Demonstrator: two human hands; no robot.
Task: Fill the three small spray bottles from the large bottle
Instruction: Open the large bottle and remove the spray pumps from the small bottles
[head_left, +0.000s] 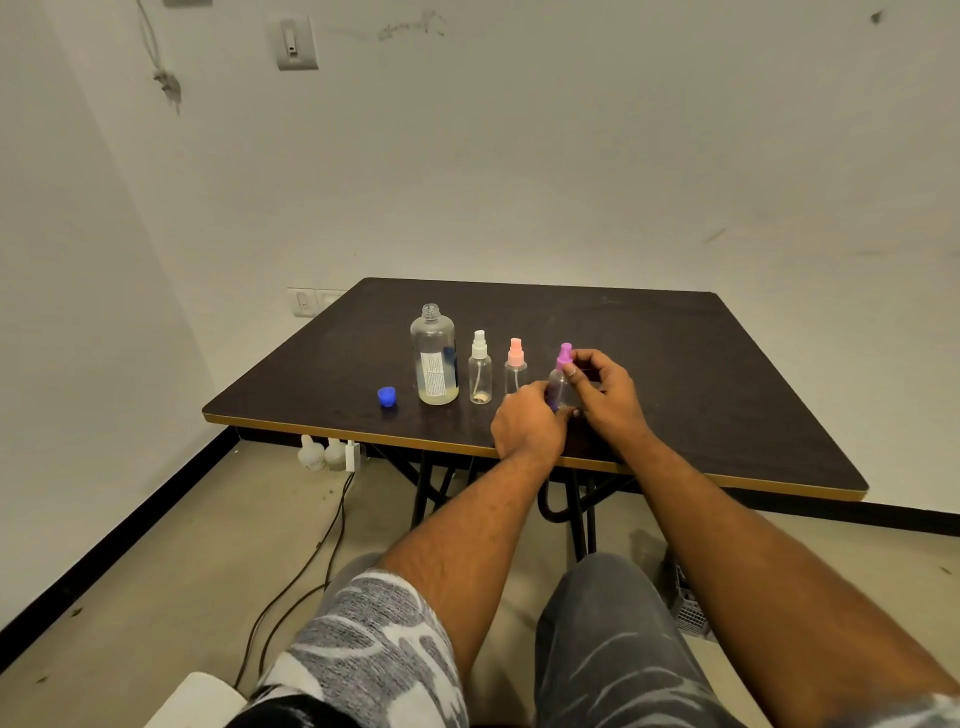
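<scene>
On the dark table (727, 395) stands the large clear bottle (435, 358), uncapped, with a little pale liquid at its bottom. Its blue cap (386, 396) lies to its left. To its right stand a white-topped spray bottle (479, 369) and a pink-topped one (515, 366). My left hand (527, 423) grips the body of the purple-topped spray bottle (561, 382), which is upright near the front edge. My right hand (605, 395) pinches its purple spray top between thumb and fingers.
The table's front edge runs just under my wrists. Below the table are black metal legs (576, 504), white plugs (332, 454) and a cable (311, 561) trailing over the floor. Walls close in at the left and back.
</scene>
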